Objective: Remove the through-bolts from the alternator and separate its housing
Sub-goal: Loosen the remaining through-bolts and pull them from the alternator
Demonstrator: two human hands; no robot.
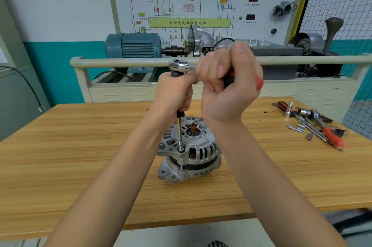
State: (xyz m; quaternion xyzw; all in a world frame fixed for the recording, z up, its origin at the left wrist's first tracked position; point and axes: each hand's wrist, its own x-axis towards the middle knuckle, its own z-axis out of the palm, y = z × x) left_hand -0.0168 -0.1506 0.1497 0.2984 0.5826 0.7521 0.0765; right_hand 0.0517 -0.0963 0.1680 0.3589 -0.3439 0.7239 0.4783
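A silver alternator (198, 154) stands shaft-up in the middle of the wooden table (80, 156). A chrome extension bar (180, 136) rises upright from a through-bolt on the housing's front left ear. Its socket sits on the bolt head. My left hand (175, 91) is wrapped around the upper part of the bar. On top sits the ratchet head (180, 65). My right hand (229, 83) is closed around the ratchet's red and black handle, which points right.
Loose tools lie at the table's right: a red-handled screwdriver (333, 137), sockets, bits and another ratchet (308, 114). Behind the table stands a training rig with a blue motor (132, 45) and a beige rail (120, 61). A wire mesh panel (342, 5) is at the right.
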